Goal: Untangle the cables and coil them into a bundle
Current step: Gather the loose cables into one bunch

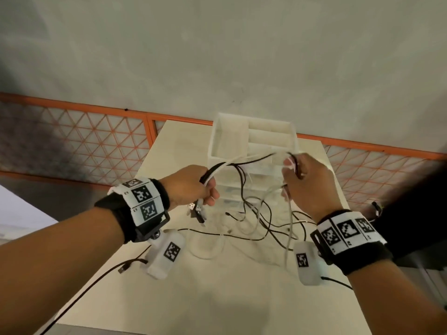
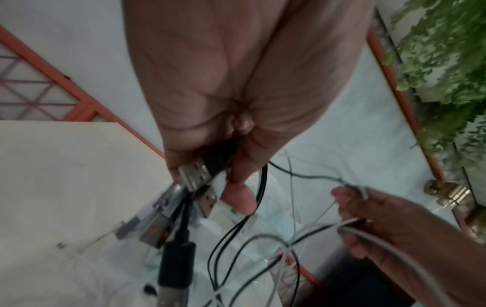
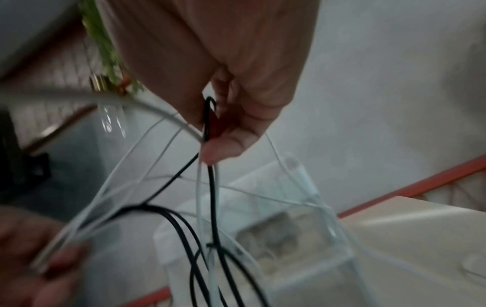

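Cables (image 1: 251, 204), black and white, hang in a tangle between both hands above the pale surface (image 1: 217, 298), with slack loops trailing down and lying on it. Left hand (image 1: 191, 184) has its fingers curled round a gathered bunch of black and white strands; in the left wrist view several metal USB plugs (image 2: 197, 180) stick out below its fingers, along with a thicker black plug body (image 2: 178, 263). Right hand (image 1: 307, 182) is raised at about the same height, just apart from the left, pinching black and white strands between thumb and fingers; the right wrist view shows a black strand looped at the thumb (image 3: 223, 145) and white strands fanning away toward the left hand. A clear plastic drawer unit (image 1: 251, 151) stands on the surface behind the hands, and the hanging loops fall in front of it. Both wrists carry black bands with white marker tiles (image 1: 142, 201). An orange-framed lattice railing (image 1: 72, 141) runs behind the surface, under a plain grey wall (image 1: 217, 44). Green foliage (image 2: 447, 52) shows in the left wrist view. One black lead (image 1: 96, 284) runs off the near left edge of the surface.
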